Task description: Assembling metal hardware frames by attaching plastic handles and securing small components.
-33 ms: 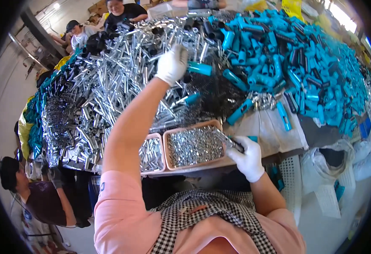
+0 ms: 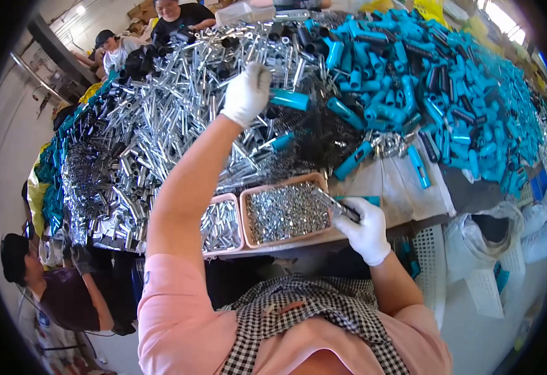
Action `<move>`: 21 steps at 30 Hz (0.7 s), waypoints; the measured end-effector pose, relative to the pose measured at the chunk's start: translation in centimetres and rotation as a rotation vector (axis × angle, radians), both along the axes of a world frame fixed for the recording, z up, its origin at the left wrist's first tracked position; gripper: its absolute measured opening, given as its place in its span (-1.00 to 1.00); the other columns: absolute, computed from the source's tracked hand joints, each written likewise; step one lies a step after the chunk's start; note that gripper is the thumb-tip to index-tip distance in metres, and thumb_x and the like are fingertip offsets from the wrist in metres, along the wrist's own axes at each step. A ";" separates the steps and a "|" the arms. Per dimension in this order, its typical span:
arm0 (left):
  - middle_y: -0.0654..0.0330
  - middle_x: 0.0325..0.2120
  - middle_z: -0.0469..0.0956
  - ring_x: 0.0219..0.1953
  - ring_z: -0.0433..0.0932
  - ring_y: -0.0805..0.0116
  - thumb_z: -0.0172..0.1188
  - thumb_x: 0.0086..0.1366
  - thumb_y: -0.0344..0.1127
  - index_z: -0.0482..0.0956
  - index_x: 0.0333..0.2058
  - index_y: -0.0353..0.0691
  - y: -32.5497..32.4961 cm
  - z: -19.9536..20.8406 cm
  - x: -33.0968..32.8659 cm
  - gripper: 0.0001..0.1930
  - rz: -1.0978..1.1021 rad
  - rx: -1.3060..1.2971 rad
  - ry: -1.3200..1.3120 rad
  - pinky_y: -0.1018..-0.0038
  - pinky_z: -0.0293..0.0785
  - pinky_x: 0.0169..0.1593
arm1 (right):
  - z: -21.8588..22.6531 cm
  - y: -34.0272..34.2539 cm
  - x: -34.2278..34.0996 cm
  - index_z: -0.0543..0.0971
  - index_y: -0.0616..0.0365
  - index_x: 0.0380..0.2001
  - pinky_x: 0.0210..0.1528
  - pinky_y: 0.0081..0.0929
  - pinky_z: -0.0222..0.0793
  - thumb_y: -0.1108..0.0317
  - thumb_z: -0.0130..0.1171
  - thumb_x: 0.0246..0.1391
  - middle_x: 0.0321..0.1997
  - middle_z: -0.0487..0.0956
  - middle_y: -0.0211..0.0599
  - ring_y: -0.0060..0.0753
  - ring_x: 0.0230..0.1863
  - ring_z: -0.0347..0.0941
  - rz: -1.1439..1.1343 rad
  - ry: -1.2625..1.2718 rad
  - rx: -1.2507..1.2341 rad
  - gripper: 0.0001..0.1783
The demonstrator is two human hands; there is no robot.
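My left hand (image 2: 247, 95), in a white glove, is reached out over a heap of loose silvery metal rods and tubes (image 2: 179, 100). Its fingers are curled closed, and whatever is in them is hidden. A teal plastic tube (image 2: 289, 99) lies right beside these fingers. At the table's near edge my right hand (image 2: 362, 231), also gloved in white, grips a slim metal tube (image 2: 331, 203) with a dark end. That tube slants over the corner of a pink tray (image 2: 244, 219) of small metal pieces. Another teal part (image 2: 367, 200) shows just behind the right hand.
A second pink tray (image 2: 228, 252) with short metal pins stands to the left. Teal and black plastic handles (image 2: 404, 100) are heaped at the right. Dark springs (image 2: 314, 140) lie mid-table. White perforated baskets (image 2: 429, 262) stand at lower right. Several people work around the table.
My left hand has shifted slightly left. More of the teal part behind my right hand shows now; the right hand keeps its grip on the metal tube.
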State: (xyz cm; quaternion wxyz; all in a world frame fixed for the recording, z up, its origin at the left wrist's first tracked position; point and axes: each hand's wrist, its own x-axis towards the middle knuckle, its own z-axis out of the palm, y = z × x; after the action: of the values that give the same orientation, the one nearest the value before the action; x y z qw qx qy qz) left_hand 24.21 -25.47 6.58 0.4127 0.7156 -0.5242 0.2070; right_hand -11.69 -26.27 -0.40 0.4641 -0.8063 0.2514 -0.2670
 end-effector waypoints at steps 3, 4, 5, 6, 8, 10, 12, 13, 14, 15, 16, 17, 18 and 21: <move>-0.08 -0.55 0.57 -0.45 0.60 -0.11 0.09 0.34 -0.32 0.51 -0.29 -0.26 5.9 1.4 -3.5 -0.87 -0.124 0.060 0.127 0.18 0.50 -0.37 | 0.0 0.5 0.0 0.62 0.29 -0.24 -0.27 -0.47 0.47 0.33 0.42 -0.12 -0.38 0.65 -0.14 -0.34 -0.38 0.59 0.035 -0.022 0.071 -0.64; -0.06 -0.55 0.57 -0.46 0.61 -0.07 0.06 0.34 -0.35 0.51 -0.32 -0.28 7.8 1.2 -4.7 -0.87 -0.162 0.121 0.224 0.22 0.50 -0.36 | 0.0 0.7 -0.2 0.62 0.29 -0.24 -0.27 -0.46 0.47 0.33 0.41 -0.13 -0.37 0.65 -0.13 -0.32 -0.37 0.61 0.050 -0.022 0.048 -0.64; -0.05 -0.57 0.56 -0.49 0.61 -0.04 0.04 0.35 -0.37 0.49 -0.34 -0.30 9.9 1.3 -6.5 -0.87 -0.155 0.190 0.268 0.23 0.50 -0.38 | 0.2 1.0 -0.4 0.63 0.29 -0.23 -0.26 -0.45 0.48 0.34 0.41 -0.13 -0.36 0.66 -0.11 -0.30 -0.36 0.62 0.068 -0.023 0.025 -0.63; -0.05 -0.58 0.55 -0.50 0.61 -0.02 0.03 0.35 -0.38 0.48 -0.34 -0.31 11.6 0.3 -7.2 -0.87 -0.179 0.190 0.184 0.23 0.50 -0.39 | 0.6 1.3 -0.6 0.64 0.28 -0.22 -0.25 -0.44 0.49 0.34 0.41 -0.13 -0.34 0.66 -0.09 -0.25 -0.33 0.64 0.094 -0.019 0.034 -0.63; -0.08 -0.57 0.54 -0.48 0.61 -0.07 0.03 0.35 -0.39 0.48 -0.32 -0.31 15.4 0.8 -11.2 -0.89 -0.072 0.339 0.389 0.23 0.50 -0.39 | 0.9 2.3 -0.9 0.64 0.27 -0.23 -0.25 -0.44 0.49 0.34 0.42 -0.14 -0.34 0.66 -0.08 -0.22 -0.32 0.64 0.128 -0.024 0.040 -0.64; 0.04 -0.61 0.52 -0.56 0.55 0.23 0.03 0.37 -0.41 0.47 -0.31 -0.35 18.0 -0.7 -12.9 -0.87 -0.062 0.291 0.290 0.37 0.45 -0.43 | 0.8 3.1 -1.1 0.65 0.26 -0.23 -0.22 -0.41 0.50 0.33 0.42 -0.16 -0.31 0.66 -0.06 -0.16 -0.29 0.64 0.177 0.009 0.046 -0.63; 0.02 -0.61 0.53 -0.56 0.57 0.19 0.04 0.38 -0.39 0.47 -0.30 -0.33 20.1 -0.5 -14.2 -0.88 0.010 0.308 0.331 0.35 0.46 -0.43 | 0.7 3.8 -1.4 0.65 0.26 -0.23 -0.18 -0.37 0.51 0.33 0.42 -0.17 -0.29 0.66 -0.03 -0.10 -0.25 0.65 0.268 0.009 -0.011 -0.62; 0.02 -0.61 0.52 -0.56 0.58 0.16 0.04 0.38 -0.39 0.47 -0.31 -0.33 21.1 -0.2 -14.8 -0.88 0.034 0.318 0.334 0.34 0.47 -0.43 | 0.6 4.1 -1.5 0.66 0.25 -0.22 -0.16 -0.35 0.52 0.32 0.42 -0.19 -0.26 0.66 -0.02 -0.07 -0.23 0.64 0.288 0.041 -0.039 -0.61; -0.01 -0.61 0.53 -0.55 0.59 0.10 0.04 0.38 -0.40 0.47 -0.31 -0.33 21.9 0.1 -15.4 -0.88 0.064 0.354 0.311 0.32 0.47 -0.44 | 0.7 4.6 -1.5 0.66 0.25 -0.22 -0.16 -0.35 0.52 0.32 0.42 -0.19 -0.26 0.66 -0.02 -0.07 -0.23 0.64 0.297 0.041 -0.037 -0.61; -0.02 -0.61 0.53 -0.55 0.60 0.08 0.03 0.38 -0.40 0.47 -0.31 -0.32 22.7 0.1 -15.7 -0.88 0.074 0.363 0.310 0.31 0.47 -0.44 | 0.9 5.0 -1.4 0.66 0.24 -0.22 -0.16 -0.35 0.52 0.31 0.42 -0.20 -0.27 0.66 -0.03 -0.06 -0.24 0.64 0.338 0.013 -0.035 -0.60; -0.03 -0.60 0.53 -0.54 0.60 0.06 0.03 0.38 -0.40 0.47 -0.32 -0.31 23.4 0.0 -16.0 -0.89 0.082 0.370 0.309 0.31 0.48 -0.44 | 1.1 5.4 -1.3 0.67 0.22 -0.22 -0.16 -0.34 0.52 0.30 0.42 -0.20 -0.27 0.66 -0.04 -0.05 -0.24 0.63 0.377 -0.016 -0.036 -0.60; -0.02 -0.61 0.53 -0.55 0.60 0.07 0.04 0.38 -0.40 0.46 -0.32 -0.31 23.8 -0.1 -16.6 -0.89 0.068 0.323 0.232 0.32 0.48 -0.42 | 1.1 5.9 -1.4 0.67 0.22 -0.22 -0.16 -0.34 0.52 0.30 0.42 -0.20 -0.27 0.66 -0.04 -0.05 -0.24 0.63 0.381 -0.014 -0.037 -0.60; 0.00 -0.61 0.53 -0.55 0.60 0.07 0.04 0.38 -0.41 0.46 -0.33 -0.31 24.2 -0.1 -17.3 -0.89 0.085 0.331 0.172 0.33 0.48 -0.40 | 1.1 6.4 -1.4 0.67 0.21 -0.22 -0.17 -0.33 0.52 0.30 0.42 -0.21 -0.28 0.66 -0.05 -0.04 -0.25 0.63 0.393 -0.011 -0.059 -0.60; -0.04 -0.60 0.53 -0.51 0.58 0.00 0.07 0.36 -0.42 0.46 -0.35 -0.32 25.3 -1.2 -19.4 -0.89 0.049 0.287 0.361 0.29 0.48 -0.41 | 1.2 7.7 -1.1 0.68 0.18 -0.26 -0.23 -0.29 0.51 0.29 0.41 -0.22 -0.32 0.66 -0.06 -0.01 -0.30 0.61 0.446 -0.070 -0.121 -0.63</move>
State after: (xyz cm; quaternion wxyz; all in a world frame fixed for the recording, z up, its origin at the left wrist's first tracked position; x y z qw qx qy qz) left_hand 4.83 -0.17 5.36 0.3887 0.8049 -0.4483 0.0091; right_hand -12.81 -18.60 0.75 0.4708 -0.8585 0.0342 -0.2004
